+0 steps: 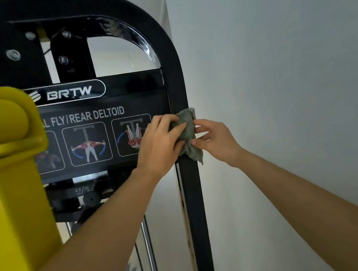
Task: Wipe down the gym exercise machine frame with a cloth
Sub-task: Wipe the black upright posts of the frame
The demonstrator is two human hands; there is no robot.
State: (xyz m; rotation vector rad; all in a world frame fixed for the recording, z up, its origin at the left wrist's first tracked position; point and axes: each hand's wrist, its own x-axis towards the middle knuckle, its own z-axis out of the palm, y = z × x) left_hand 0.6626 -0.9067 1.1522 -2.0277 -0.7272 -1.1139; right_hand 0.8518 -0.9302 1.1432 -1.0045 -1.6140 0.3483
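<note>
While left hand (160, 142) grips cloth (186, 128) on frame upright (193, 201), right hand (216, 140) pinching its edge, wall (279, 76) close beside

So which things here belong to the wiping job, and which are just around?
Job: crumpled grey-green cloth, gripped by left hand and pinched by right hand; black metal frame upright it presses on.
Bystanders: yellow machine arm; black exercise-diagram placard; chrome guide rod; white wall.

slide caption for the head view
Left hand and right hand hold a green cloth against the black frame.
</note>
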